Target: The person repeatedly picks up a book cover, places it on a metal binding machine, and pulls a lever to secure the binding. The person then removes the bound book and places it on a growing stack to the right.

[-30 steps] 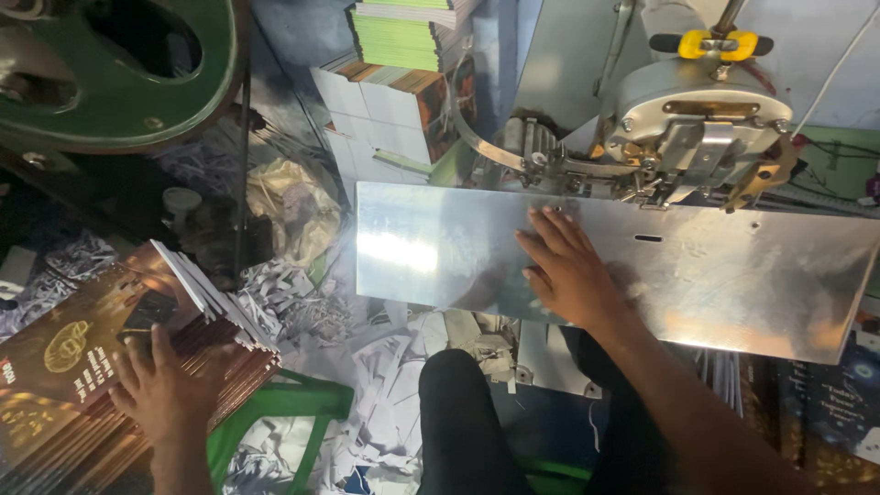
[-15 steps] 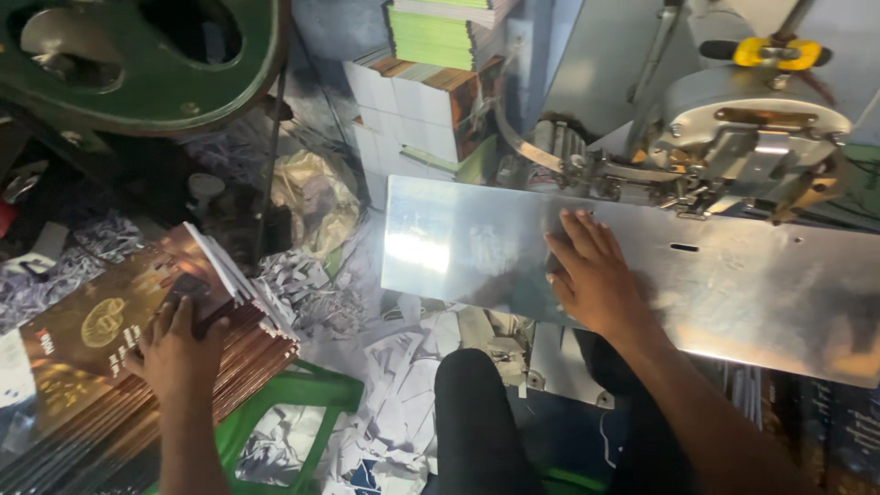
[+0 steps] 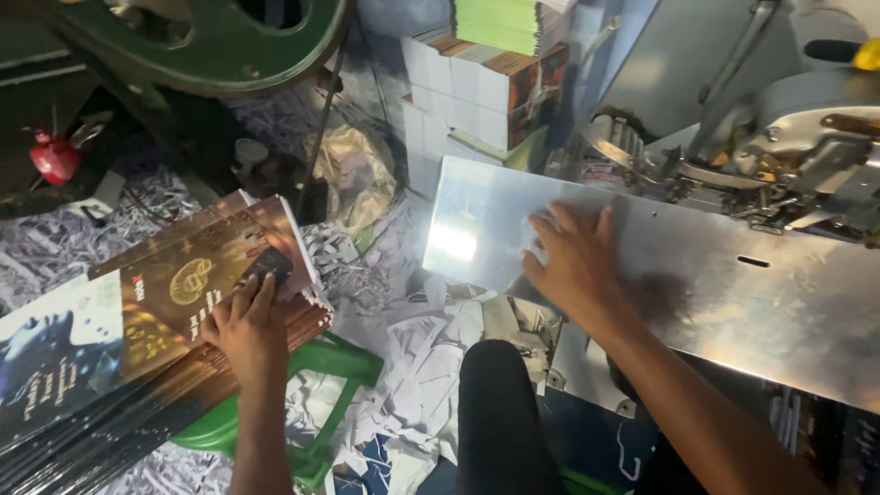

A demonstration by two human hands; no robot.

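My left hand [image 3: 246, 323] lies flat, fingers apart, on the top sheet of a stack of dark brown printed covers [image 3: 174, 302] with gold artwork. That stack rests on a green plastic stool [image 3: 316, 385] at the lower left. My right hand [image 3: 576, 261] rests palm down on the shiny metal table [image 3: 733, 302] of a stitching machine [image 3: 807, 156] at the right, and holds nothing. My dark-trousered knee [image 3: 500, 403] shows between the two arms.
White paper trimmings [image 3: 403, 367] litter the floor. Stacks of white and green booklets [image 3: 486, 73] stand at the top centre. A large green machine wheel [image 3: 211, 46] fills the upper left, a red can [image 3: 55, 158] sits at far left, and a crumpled bag [image 3: 353, 179] lies nearby.
My left hand slid up the top cover toward its far edge. My right hand stayed flat on the metal table. The view shifted left and down.
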